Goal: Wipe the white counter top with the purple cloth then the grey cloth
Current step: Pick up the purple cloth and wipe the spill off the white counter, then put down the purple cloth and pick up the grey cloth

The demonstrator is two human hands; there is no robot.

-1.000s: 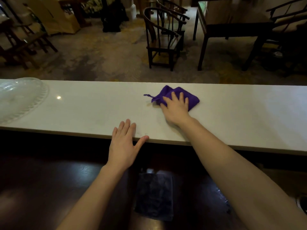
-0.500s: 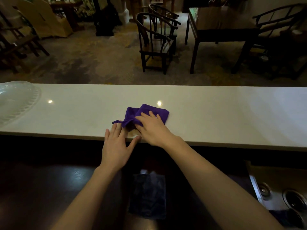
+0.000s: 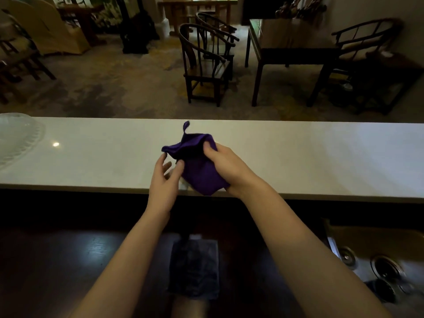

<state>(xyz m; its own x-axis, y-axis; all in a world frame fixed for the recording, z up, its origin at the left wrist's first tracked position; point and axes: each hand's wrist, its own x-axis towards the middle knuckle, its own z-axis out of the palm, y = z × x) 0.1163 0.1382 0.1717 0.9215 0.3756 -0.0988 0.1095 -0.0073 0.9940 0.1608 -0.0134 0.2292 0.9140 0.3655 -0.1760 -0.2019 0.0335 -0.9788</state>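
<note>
The purple cloth [image 3: 197, 166] is bunched and lifted just above the white counter top [image 3: 298, 157], near its front edge at the centre. My right hand [image 3: 226, 167] grips the cloth from the right, thumb on its upper fold. My left hand [image 3: 166, 177] touches the cloth's left side with thumb and fingers loosely curled around its edge. A dark grey cloth [image 3: 193, 269] lies flat on the dark lower surface below the counter, between my forearms.
A clear glass dish [image 3: 16, 138] sits at the counter's far left. A sink with drains [image 3: 378, 265] is at the lower right. Beyond the counter stand dark wooden chairs [image 3: 206, 63] and a table [image 3: 282, 42].
My right hand dragged the purple cloth from the counter's far side toward the front edge, then lifted it. My left hand left the counter edge and came up against the cloth.
</note>
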